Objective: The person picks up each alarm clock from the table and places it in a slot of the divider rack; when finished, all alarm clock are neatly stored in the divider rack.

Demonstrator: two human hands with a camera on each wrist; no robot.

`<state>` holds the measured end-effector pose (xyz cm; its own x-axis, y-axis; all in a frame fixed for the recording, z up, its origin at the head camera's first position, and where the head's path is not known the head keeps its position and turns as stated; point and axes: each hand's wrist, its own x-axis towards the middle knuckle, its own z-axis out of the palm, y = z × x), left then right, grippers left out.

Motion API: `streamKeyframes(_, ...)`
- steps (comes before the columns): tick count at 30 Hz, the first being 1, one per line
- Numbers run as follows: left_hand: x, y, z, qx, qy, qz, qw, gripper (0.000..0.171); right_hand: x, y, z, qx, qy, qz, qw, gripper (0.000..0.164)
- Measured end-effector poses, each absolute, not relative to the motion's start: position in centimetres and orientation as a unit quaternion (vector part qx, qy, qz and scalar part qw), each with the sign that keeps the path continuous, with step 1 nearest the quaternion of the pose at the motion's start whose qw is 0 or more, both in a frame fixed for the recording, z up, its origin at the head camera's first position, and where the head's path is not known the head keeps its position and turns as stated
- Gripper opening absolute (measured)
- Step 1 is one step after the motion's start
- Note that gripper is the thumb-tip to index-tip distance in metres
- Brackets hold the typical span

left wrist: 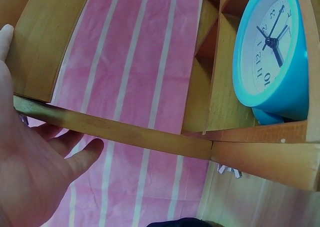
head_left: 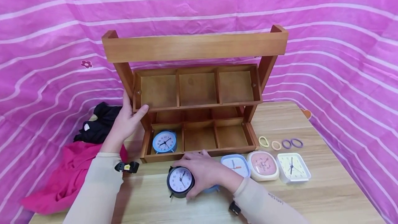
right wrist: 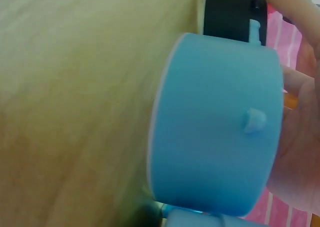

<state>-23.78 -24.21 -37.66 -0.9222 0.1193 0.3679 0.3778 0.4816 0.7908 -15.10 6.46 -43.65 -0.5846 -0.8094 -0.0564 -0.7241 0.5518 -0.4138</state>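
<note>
My right hand (head_left: 206,171) grips a round black alarm clock (head_left: 180,180) by its right side, in front of the wooden rack (head_left: 194,48). A round light-blue alarm clock (right wrist: 220,122) fills the right wrist view, close by the palm; in the head view my hand mostly covers it. With thumb in front and fingers behind, my left hand (head_left: 125,123) holds the rack's left side by the upper tray. Inside the lower tray's left compartment stands a blue alarm clock (head_left: 164,141), its face tilted up. The upper tray (head_left: 159,91) has three bare compartments.
Right of my right hand lie a blue square clock (head_left: 235,164), a pink-faced clock (head_left: 263,165) and a white square clock (head_left: 293,168). Several hair ties (head_left: 276,145) lie behind them. Pink cloth (head_left: 66,175) and black cloth (head_left: 99,122) lie at left. Striped pink fabric (head_left: 199,9) surrounds the table.
</note>
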Motion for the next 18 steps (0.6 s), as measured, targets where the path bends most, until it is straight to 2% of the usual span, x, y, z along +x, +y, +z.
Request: streamKeyframes(18, -23.6, -23.9, -37.5, -0.149, -0.84, -0.507, 0.126, 0.096, -14.9, 6.4, -44.8, -0.419, 0.878, -0.204, 0.107, 0.09)
